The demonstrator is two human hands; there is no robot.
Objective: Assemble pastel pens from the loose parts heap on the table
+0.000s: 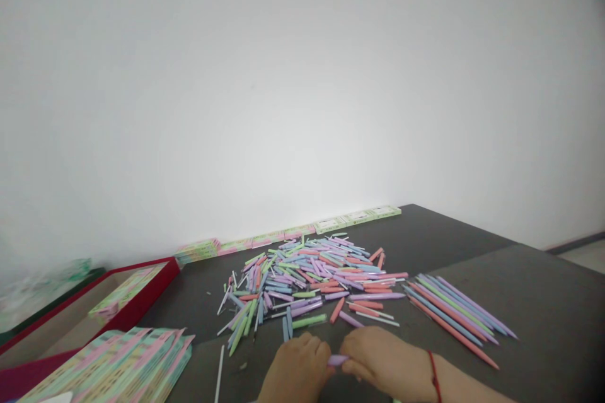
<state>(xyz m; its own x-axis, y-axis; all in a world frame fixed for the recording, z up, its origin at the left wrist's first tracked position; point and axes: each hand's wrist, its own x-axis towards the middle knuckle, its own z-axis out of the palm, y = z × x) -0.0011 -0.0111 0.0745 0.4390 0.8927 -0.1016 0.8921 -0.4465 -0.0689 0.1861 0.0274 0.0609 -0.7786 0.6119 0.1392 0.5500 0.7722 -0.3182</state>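
At the near edge of the table, my left hand (297, 366) and my right hand (385, 362) are closed on a purple pen piece (337, 360), one at each end. The fingers cover most of it, so I cannot tell whether it is one part or two. Just beyond them spreads a heap of pastel pen parts (302, 270) in purple, blue, green and coral, with thin white refills among them. A green barrel (309, 321) lies closest to my left hand. To the right, several long pens (454, 308) lie side by side, tips toward me.
A stack of printed pastel boxes (118, 365) sits at the near left, beside a red open box (161, 274) holding one more. A single white stick (220, 371) lies near the stack. Flat boxes (350, 219) line the white wall (302, 87). Clear plastic wrap (42, 289) is at far left.
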